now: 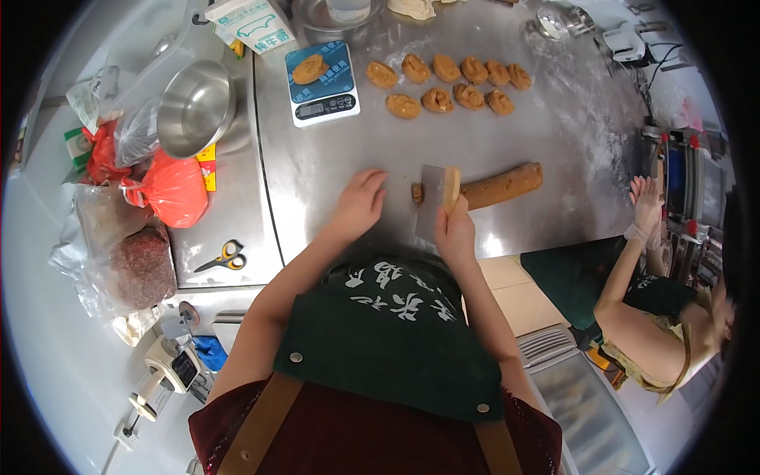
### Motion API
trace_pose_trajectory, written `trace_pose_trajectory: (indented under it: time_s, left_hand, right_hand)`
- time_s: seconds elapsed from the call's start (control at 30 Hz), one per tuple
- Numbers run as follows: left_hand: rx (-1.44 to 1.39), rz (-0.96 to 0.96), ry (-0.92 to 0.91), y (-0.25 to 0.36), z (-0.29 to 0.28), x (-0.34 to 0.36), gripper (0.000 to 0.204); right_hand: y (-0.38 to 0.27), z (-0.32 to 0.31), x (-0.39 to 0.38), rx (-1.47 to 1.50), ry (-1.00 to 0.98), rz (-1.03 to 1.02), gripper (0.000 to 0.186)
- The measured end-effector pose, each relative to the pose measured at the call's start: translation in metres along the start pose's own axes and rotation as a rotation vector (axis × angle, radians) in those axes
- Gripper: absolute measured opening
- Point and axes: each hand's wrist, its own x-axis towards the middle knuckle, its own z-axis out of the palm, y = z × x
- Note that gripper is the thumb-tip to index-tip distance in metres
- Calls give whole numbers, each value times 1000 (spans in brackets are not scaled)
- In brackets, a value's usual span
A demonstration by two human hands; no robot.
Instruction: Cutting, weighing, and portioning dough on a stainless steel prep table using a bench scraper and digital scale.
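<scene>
My right hand point(455, 229) grips the wooden handle of a bench scraper point(429, 198), its metal blade standing at the left end of a brown dough log point(503, 186). A small cut bit of dough point(417, 192) sits just left of the blade. To the left of it my left hand point(360, 203) is over the steel table, holding nothing, fingers loosely stretched. One dough piece point(309, 70) rests on a digital kitchen scale point(326, 109) farther back. Several dough pieces point(437, 100) lie in two rows right of the scale.
A steel bowl point(195, 111), red plastic bags point(170, 188), a bag of dark reddish-brown filling point(142, 269) and scissors point(229, 255) occupy the left side. Flour dusts the table's right part. At the right, a co-worker's hands point(647, 207) are pressed together near the table edge.
</scene>
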Motion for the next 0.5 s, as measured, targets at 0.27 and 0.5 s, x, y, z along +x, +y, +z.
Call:
trace_pose_trajectory:
  time_s: [0.27,0.5]
  left_hand:
    - [15,174,-248,7,27,14,43]
    - [166,392,-311,8,39,29,30]
  right_hand:
    - [-10,-5,-6,38,12,7,40]
    - [-5,-23,-12,38,145,58,42]
